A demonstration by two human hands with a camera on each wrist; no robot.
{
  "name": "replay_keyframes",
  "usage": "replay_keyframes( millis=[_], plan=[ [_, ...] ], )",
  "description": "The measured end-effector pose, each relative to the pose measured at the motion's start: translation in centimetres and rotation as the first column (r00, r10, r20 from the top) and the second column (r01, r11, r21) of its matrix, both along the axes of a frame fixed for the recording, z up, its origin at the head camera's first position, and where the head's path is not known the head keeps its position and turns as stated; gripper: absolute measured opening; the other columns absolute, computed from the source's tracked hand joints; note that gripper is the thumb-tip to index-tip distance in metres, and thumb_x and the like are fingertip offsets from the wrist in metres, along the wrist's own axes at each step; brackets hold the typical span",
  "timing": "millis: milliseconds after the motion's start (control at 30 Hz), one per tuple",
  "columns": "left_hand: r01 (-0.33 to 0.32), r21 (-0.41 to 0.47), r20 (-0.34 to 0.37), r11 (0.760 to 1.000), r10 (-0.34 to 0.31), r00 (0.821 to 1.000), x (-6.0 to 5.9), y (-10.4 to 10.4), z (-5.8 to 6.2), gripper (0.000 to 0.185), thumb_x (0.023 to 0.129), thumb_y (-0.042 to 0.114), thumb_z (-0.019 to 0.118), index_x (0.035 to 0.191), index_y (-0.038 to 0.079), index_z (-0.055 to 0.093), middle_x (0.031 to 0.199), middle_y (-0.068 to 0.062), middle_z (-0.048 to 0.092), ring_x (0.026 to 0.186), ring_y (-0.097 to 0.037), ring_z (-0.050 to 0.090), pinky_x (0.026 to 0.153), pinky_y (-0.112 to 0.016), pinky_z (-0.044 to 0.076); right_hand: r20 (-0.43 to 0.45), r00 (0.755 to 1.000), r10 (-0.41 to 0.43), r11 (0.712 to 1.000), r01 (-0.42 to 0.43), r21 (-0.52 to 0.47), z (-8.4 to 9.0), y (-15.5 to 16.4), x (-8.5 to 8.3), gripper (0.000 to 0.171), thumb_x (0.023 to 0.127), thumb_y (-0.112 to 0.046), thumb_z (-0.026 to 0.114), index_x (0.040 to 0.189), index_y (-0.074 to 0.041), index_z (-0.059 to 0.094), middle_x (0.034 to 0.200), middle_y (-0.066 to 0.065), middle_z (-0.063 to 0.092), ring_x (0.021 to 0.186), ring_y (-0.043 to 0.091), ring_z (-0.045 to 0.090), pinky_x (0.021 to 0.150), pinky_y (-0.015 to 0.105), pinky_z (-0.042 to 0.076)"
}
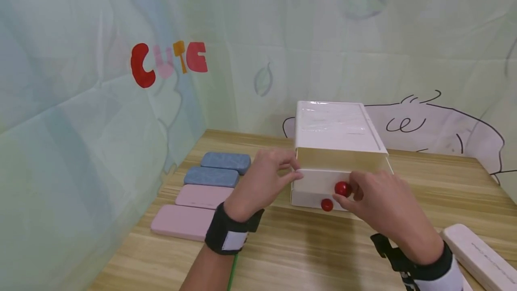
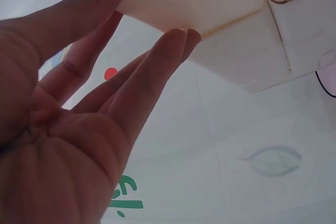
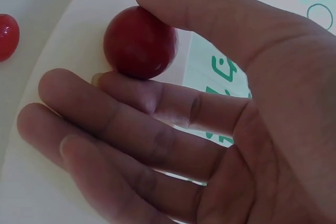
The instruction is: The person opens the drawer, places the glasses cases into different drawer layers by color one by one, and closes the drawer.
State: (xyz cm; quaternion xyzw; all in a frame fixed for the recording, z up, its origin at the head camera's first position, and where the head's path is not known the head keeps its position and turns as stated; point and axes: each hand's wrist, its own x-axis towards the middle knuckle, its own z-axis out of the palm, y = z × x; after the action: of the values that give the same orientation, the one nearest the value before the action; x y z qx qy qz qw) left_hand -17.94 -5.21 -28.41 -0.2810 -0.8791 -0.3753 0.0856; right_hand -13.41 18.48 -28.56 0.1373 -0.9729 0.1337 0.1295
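The right hand [image 1: 381, 203] pinches a red ball [image 1: 343, 189], the left hand [image 1: 260, 181] a white drawer [image 1: 317, 183]; only the head view shows blue cases [image 1: 212, 177].

Smooth white drawer box [image 1: 335, 125], its top glossy like wrinkled clear film; shiny red ball knobs [image 1: 343, 189]; wood-grain bench [image 1: 282, 246]; matt blue cases [image 1: 212, 177] and pink cases [image 1: 183, 222] near its left edge; creased cloth backdrop [image 1: 242, 12] behind its far edge
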Motion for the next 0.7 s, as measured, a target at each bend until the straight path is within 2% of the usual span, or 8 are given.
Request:
replay_keyframes(
  millis=[333, 700],
  plan=[
    [0.031, -0.039, 0.021, 0.999, -0.030, 0.999, 0.16, -0.18, 0.28, 0.007, 0.093, 0.017, 0.076, 0.088, 0.015, 0.070, 0.100, 0.001, 0.074, 0.113, -0.018, 0.070, 0.097, -0.039, 0.057, -0.004, 1.000, -0.006, 0.999, 0.007, 0.037, 0.09, -0.14, 0.52, 0.028, 0.078, -0.031, 0.089, 0.076, -0.012, 0.069, 0.062, -0.004, 0.057, 0.056, 0.012, 0.047, 0.050, 0.026, 0.037],
    [0.069, -0.075, 0.041, 0.995, -0.066, 0.997, 0.22, -0.45, 0.36, 0.010, 0.094, 0.018, 0.074, 0.088, 0.016, 0.066, 0.113, 0.000, 0.073, 0.127, -0.019, 0.063, 0.102, -0.041, 0.053, -0.048, 0.999, 0.010, 0.999, -0.007, 0.052, -0.04, -0.02, 1.03, 0.031, 0.077, -0.030, 0.089, 0.069, -0.016, 0.062, 0.060, -0.006, 0.052, 0.054, 0.011, 0.044, 0.047, 0.025, 0.034]
  ],
)
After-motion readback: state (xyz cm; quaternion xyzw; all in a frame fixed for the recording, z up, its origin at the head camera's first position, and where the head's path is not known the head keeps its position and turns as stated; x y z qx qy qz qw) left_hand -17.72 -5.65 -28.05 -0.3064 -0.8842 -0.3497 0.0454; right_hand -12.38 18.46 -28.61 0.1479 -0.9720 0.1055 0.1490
